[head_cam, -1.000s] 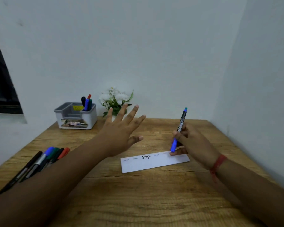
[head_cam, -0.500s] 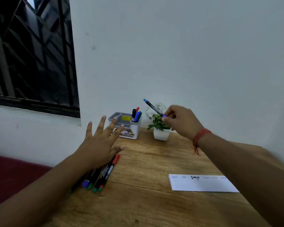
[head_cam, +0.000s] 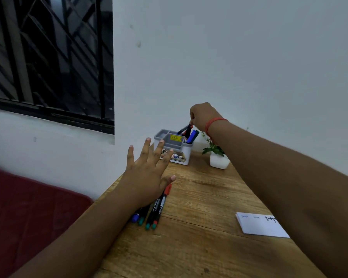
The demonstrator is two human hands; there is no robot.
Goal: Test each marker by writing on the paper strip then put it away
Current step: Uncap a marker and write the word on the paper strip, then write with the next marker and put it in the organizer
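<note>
"OP" on organizer label (head_cam: 178, 156)

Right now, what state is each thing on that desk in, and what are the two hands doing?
Right hand: pinches a marker above the organizer.
Left hand: fingers spread, over the loose markers.
Organizer: upright, markers standing in its right compartment.
Loose markers: capped, lying side by side on the table.
Paper strip: flat, written on, partly hidden by the right arm.
Plant pot: upright.
</note>
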